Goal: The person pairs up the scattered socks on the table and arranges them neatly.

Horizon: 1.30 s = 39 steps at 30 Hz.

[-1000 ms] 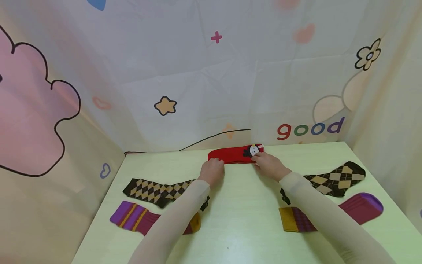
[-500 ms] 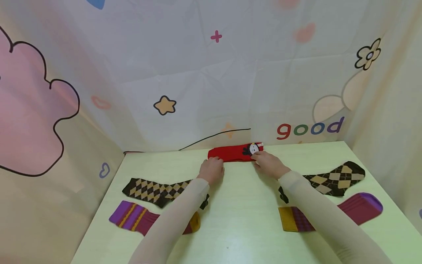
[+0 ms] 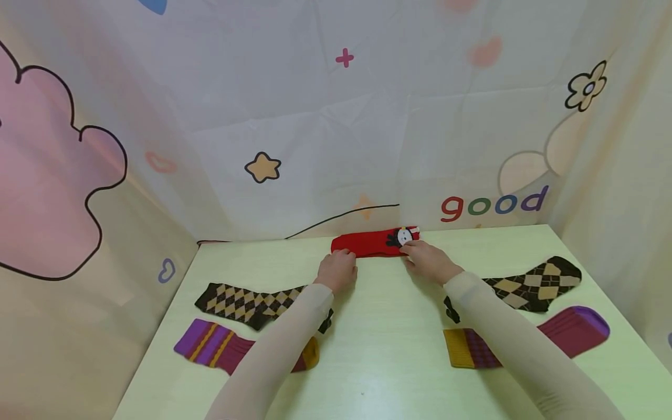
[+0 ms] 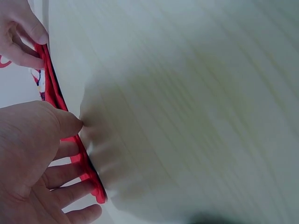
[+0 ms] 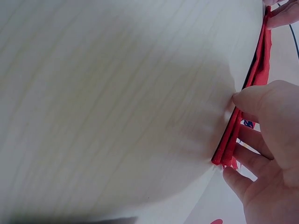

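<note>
Lying nearest on the pale tabletop, as seen from the room: one purple-and-maroon sock with mustard stripes, person's left, partly hidden by the left sleeve; opposite, well apart, one maroon sock with mustard cuff, partly hidden by the right sleeve. Next row back: left argyle sock and right argyle sock, brown and tan. Both rows lie flat, like facing like, presumably so that patterns show at a glance; the gap between probably serves as working room. Farther: left hand, pinching the left end of the red sock, thumb at the near edge, other fingers beyond it and slightly apart; right hand, likewise clamped on the other end, beside an appliqué cartoon face. Red sock: laid lengthwise along the table's far edge, layered at its near side; whether one folded or two stacked, cannot tell. Gripped at both ends, it seems, to hold it straight and level. Farthest: printed curtain, hung close behind, bearing a star and the word "good", likely as a plain screen to the table.
</note>
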Motion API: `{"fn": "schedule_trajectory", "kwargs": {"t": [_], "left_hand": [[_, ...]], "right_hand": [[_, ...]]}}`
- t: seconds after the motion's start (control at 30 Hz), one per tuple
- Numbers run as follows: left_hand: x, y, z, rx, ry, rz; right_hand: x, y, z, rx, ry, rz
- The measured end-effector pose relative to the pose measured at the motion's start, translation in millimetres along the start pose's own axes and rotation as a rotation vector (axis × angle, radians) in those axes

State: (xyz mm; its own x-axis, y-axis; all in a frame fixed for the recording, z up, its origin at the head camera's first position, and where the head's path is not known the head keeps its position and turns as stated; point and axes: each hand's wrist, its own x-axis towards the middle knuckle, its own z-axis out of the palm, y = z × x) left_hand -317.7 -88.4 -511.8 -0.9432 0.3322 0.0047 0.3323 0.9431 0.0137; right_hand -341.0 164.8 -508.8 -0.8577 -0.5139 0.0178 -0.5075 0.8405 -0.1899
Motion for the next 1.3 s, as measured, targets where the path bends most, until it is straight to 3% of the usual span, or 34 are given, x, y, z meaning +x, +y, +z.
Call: {"fn": "schedule_trajectory", "kwargs": {"t": [0.47, 0.7, 0.9, 1.07, 1.3], "left_hand": [[-0.2, -3.2, 0.9, -0.024, 0.020, 0.023], [-7.5, -8.9, -1.3, -0.083, 0.037, 0.061], [-14.9, -13.3, -8.0, -0.114, 0.111, 0.078], [-23.3, -18.4, -8.9, -0.122, 0.191, 0.109], [-35.8, -23.2, -15.4, -0.163, 0.235, 0.122]], "right_hand": [[0.2, 0, -3, -0.021, 0.010, -0.010], [-1.4, -8, -7, -0.050, 0.076, -0.089], [-3.4, -13, -10, -0.060, 0.179, -0.160], [-3.5, -19, -9, -0.035, 0.156, -0.158], [-4.1, -29, -10, -0.010, 0.151, -0.157]]}}
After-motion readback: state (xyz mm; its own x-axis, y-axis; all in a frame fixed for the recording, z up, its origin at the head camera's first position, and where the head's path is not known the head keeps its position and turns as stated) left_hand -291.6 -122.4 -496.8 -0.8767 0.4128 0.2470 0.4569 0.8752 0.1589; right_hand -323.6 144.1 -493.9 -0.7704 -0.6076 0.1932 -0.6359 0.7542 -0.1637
